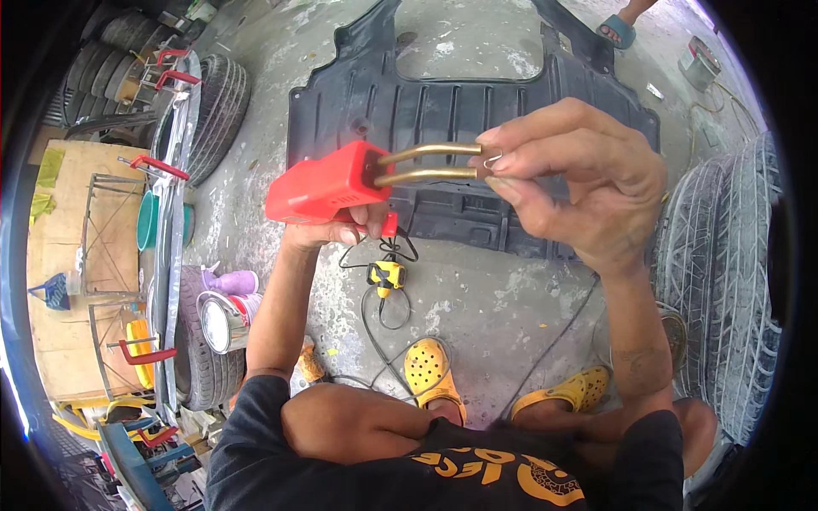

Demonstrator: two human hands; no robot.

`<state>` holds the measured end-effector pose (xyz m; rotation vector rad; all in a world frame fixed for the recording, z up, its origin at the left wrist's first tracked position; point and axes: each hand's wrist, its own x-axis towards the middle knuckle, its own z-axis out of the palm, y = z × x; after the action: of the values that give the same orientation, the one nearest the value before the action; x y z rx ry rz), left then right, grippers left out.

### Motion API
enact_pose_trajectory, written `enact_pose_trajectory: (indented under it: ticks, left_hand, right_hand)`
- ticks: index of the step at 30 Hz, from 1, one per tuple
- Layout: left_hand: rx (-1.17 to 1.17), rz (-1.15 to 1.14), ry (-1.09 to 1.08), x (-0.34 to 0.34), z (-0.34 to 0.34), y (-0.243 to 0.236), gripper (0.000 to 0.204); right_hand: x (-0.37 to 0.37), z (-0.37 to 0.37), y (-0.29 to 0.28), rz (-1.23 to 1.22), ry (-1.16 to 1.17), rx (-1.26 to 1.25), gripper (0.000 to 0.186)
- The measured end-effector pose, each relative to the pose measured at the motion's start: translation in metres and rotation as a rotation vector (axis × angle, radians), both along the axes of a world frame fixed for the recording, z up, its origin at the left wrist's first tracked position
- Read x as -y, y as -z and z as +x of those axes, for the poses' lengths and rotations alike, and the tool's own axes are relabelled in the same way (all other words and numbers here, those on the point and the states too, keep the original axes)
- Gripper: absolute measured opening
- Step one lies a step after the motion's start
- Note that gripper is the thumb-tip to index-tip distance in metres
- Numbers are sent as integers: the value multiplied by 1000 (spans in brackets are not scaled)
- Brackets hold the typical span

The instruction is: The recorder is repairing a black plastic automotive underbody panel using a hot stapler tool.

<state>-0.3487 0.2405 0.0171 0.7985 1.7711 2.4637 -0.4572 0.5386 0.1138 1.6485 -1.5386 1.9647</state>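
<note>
My left hand (339, 233) is closed round the handle of a red hot stapler (319, 183), a plastic-welding gun, held up in front of me. Two curved brass prongs (433, 176) reach from its front toward the right. At their tips, my right hand (596, 175) pinches a small bent wire staple (492, 162) between thumb and fingers. Whether the staple is seated in the prongs cannot be made out. Below and beyond the hands, a large black ribbed plastic undertray (464, 106) lies on the concrete floor.
A cable runs from the stapler to a yellow-and-black plug connector (386, 276) near my yellow clogs (429, 368). Stacked tyres (720, 281) stand at right. Left are a clamped metal strip (176, 213), a paint can (226, 322) and another tyre (217, 119). Another person's sandalled foot (617, 32) is at top right.
</note>
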Motion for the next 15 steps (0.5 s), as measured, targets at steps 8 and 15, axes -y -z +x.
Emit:
enact_pose_trajectory:
  ticks: [8,15]
  left_hand:
    - [-16,-78,-19,8,4,-1,33]
    - [18,-158,-94,11,5,-4,36]
  right_hand:
    - [-3,-4,-1,17,78,-129,29]
    - [-6,-2,-8,85,178,-207,28]
